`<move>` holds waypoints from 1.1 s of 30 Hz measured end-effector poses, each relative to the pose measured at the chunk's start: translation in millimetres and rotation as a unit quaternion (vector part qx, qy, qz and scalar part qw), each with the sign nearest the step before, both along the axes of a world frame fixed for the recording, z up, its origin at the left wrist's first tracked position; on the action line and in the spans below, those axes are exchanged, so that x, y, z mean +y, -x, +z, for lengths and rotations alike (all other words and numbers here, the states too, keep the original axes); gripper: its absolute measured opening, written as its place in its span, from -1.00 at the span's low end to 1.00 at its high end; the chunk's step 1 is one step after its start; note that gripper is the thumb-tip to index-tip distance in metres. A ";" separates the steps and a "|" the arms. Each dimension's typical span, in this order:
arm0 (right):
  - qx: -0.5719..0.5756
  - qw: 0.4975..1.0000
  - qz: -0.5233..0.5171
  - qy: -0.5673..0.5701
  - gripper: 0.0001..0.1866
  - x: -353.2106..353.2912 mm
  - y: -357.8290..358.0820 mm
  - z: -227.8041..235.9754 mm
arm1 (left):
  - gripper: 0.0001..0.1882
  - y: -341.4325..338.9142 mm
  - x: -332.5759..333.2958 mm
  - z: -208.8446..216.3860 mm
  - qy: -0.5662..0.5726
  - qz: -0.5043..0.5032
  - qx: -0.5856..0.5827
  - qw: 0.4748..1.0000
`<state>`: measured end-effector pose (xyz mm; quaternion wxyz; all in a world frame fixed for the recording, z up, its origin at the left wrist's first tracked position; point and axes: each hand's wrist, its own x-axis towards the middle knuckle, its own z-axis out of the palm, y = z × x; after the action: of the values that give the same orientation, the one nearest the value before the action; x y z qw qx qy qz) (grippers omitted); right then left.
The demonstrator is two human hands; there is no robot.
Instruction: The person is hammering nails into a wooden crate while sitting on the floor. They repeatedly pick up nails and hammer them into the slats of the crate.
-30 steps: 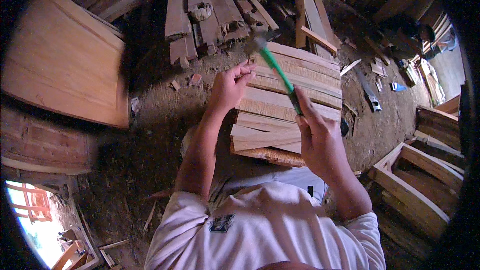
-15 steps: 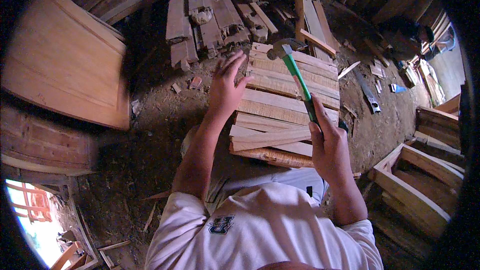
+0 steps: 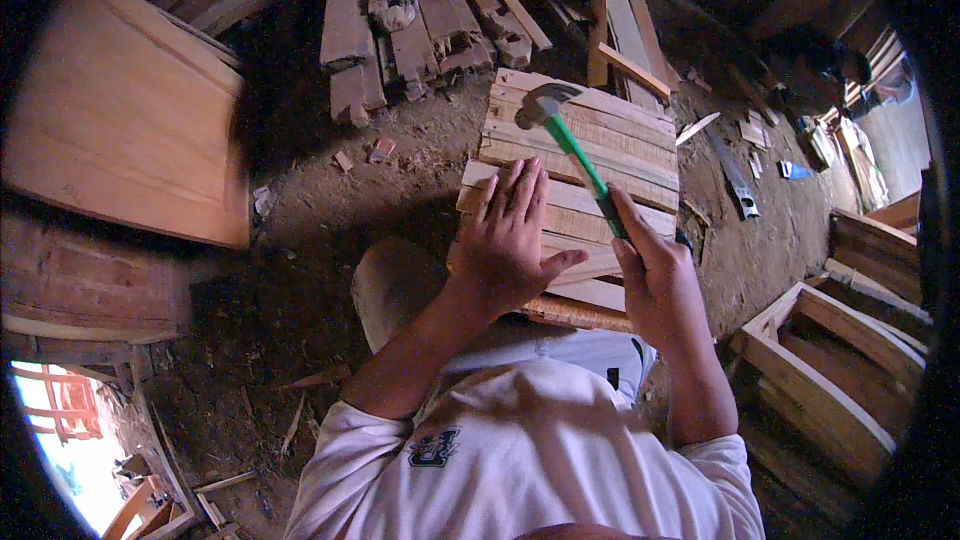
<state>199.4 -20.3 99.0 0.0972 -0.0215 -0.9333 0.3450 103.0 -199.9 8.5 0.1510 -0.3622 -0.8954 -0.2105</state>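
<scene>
Item: left fingers (image 3: pixel 513 192). Straight, extended, thumb out to the side, nothing visible in their grasp; palm down, seemingly resting on the wood at the centre of the frame.

Item: right fingers (image 3: pixel 634 223). Closed around the dark grip of a hammer, right of centre.

Item: hammer (image 3: pixel 577 153), one, green shaft, metal claw head. Slants toward the upper left, head over the far slats; whether it touches them I cannot tell from here.

Item: wooden slats (image 3: pixel 625 143), side by side, centre of the frame, before the person's legs. Left ends uneven; a dark gap shows beyond the left fingertips.

Handling notes, my judgement: a flat palm suits steadying loose slats; press evenly and settle the edges before any blow. Keep the left fingers well clear of the hammer head. A grip low on the handle and a face landing square should spare the wood.

Surroundings: stacked planks (image 3: pixel 425 25), top centre; handsaw (image 3: pixel 735 178) on the ground, right; wooden frame (image 3: pixel 820 375), lower right.
</scene>
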 end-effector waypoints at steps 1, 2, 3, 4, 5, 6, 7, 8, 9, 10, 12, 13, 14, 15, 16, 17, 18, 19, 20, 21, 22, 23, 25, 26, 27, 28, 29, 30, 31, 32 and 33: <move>0.007 1.000 0.018 -0.006 -0.40 1.1 2.0 -0.9 | 0.12 -0.2 0.6 2.6 -0.001 0.002 -0.003 1.000; -0.015 1.000 0.020 -0.017 -0.40 0.7 2.8 1.4 | 0.14 -0.3 1.0 3.6 -0.001 0.004 -0.006 1.000; -0.036 0.999 0.023 -0.027 -0.40 -1.6 4.7 6.2 | 0.14 0.7 0.4 3.2 -0.005 0.001 -0.008 1.000; -0.057 0.997 0.028 -0.037 -0.39 -3.7 6.9 10.3 | 0.15 1.6 -0.5 2.6 -0.009 -0.001 -0.010 1.000; -0.054 0.998 0.023 -0.032 -0.39 -5.5 9.7 13.3 | 0.16 2.3 -1.3 2.1 -0.012 -0.003 -0.013 1.000; -0.052 0.998 0.018 -0.028 -0.40 -7.6 12.5 15.6 | 0.16 2.0 -1.8 2.7 -0.014 -0.002 -0.012 1.000; -0.050 0.998 0.014 -0.024 -0.40 -8.9 15.2 16.2 | 0.16 1.2 -1.7 4.6 -0.016 0.000 -0.012 1.000; -0.027 0.999 0.021 -0.022 -0.40 -9.4 17.8 13.7 | 0.16 0.6 -1.6 5.7 -0.018 0.002 -0.011 1.000; -0.004 0.999 0.029 -0.021 -0.40 -9.9 20.2 9.6 | 0.16 0.3 -1.7 5.6 -0.018 0.002 -0.012 1.000; 0.020 0.999 0.036 -0.020 -0.40 -10.3 22.6 6.3 | 0.15 0.3 -1.7 5.3 -0.019 0.003 -0.013 1.000; -0.003 0.995 0.072 -0.064 -0.40 -6.3 29.8 3.5 | 0.15 1.3 -1.9 5.3 -0.018 0.001 -0.021 1.000; 0.001 0.994 0.076 -0.073 -0.40 -6.2 31.1 4.1 | 0.15 2.2 -1.8 5.7 -0.017 0.000 -0.029 0.999; 0.004 0.993 0.080 -0.082 -0.40 -5.7 32.5 4.8 | 0.15 3.0 -1.7 5.8 -0.016 -0.002 -0.037 0.999; 0.022 0.994 0.069 -0.080 -0.40 -6.6 30.8 10.6 | 0.15 3.9 -0.7 6.2 -0.022 -0.004 -0.036 0.999; -0.002 0.997 0.049 -0.058 -0.40 -9.9 28.0 19.2 | 0.15 3.4 -1.9 5.6 -0.025 -0.001 -0.037 0.999; -0.026 0.999 0.029 -0.037 -0.40 -13.1 25.9 28.3 | 0.15 3.0 -3.0 4.7 -0.029 0.002 -0.037 0.999; 0.000 0.999 0.029 -0.030 -0.39 -14.0 24.9 22.7 | 0.15 2.7 -2.0 4.0 -0.032 0.001 -0.042 0.999; 0.026 0.999 0.029 -0.022 -0.39 -14.3 24.9 12.7 | 0.14 2.4 -0.8 3.2 -0.035 -0.001 -0.046 0.998; 0.051 0.998 0.029 -0.015 -0.38 -14.6 24.8 7.4 | 0.14 2.1 -0.2 2.6 -0.038 -0.003 -0.050 0.998; 0.006 0.997 0.052 -0.060 -0.38 -10.3 27.5 10.7 | 0.13 3.0 -0.7 3.2 -0.041 -0.007 -0.053 0.998; -0.036 0.991 0.078 -0.106 -0.37 -6.1 29.1 13.7 | 0.11 4.2 -1.3 4.6 -0.044 -0.011 -0.056 0.997; -0.048 0.991 0.078 -0.100 -0.37 -6.8 30.1 16.7 | 0.10 5.1 -1.8 5.4 -0.047 -0.015 -0.060 0.997; -0.031 0.996 0.062 -0.062 -0.35 -10.8 27.9 26.2 | 0.09 5.0 -0.3 3.4 -0.054 -0.012 -0.051 0.997; 0.008 0.995 0.065 -0.069 -0.32 -10.3 27.9 25.1 | 0.09 5.0 0.4 2.5 -0.058 -0.009 -0.047 0.997; 0.048 0.994 0.068 -0.074 -0.29 -9.7 28.2 20.4 | 0.08 5.6 -0.2 1.7 -0.062 -0.012 -0.047 0.997; 0.064 0.995 0.053 -0.061 -0.31 -12.2 27.6 14.0 | 0.08 6.4 -0.9 1.5 -0.067 -0.014 -0.047 0.997; 0.080 0.995 0.040 -0.049 -0.33 -14.3 27.5 7.6 | 0.08 6.6 -1.5 1.5 -0.071 -0.016 -0.047 0.996; 0.025 0.994 0.065 -0.088 -0.33 -10.9 28.9 8.2 | 0.09 6.2 -1.6 3.3 -0.063 -0.019 -0.061 0.996; -0.029 0.987 0.090 -0.127 -0.34 -4.2 31.2 9.4 | 0.10 5.8 -1.4 5.4 -0.054 -0.022 -0.075 0.995; -0.084 0.976 0.114 -0.165 -0.34 -0.7 32.3 10.4 | 0.12 5.5 -1.4 6.7 -0.046 -0.025 -0.090 0.995; -0.057 0.979 0.117 -0.157 -0.35 -2.5 32.1 16.3 | 0.10 5.7 -1.4 4.9 -0.061 -0.022 -0.077 0.995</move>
<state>167.3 -22.7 115.3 0.0052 0.0842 -0.9758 0.2016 97.4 -201.3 13.5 0.0983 -0.3547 -0.8816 -0.2954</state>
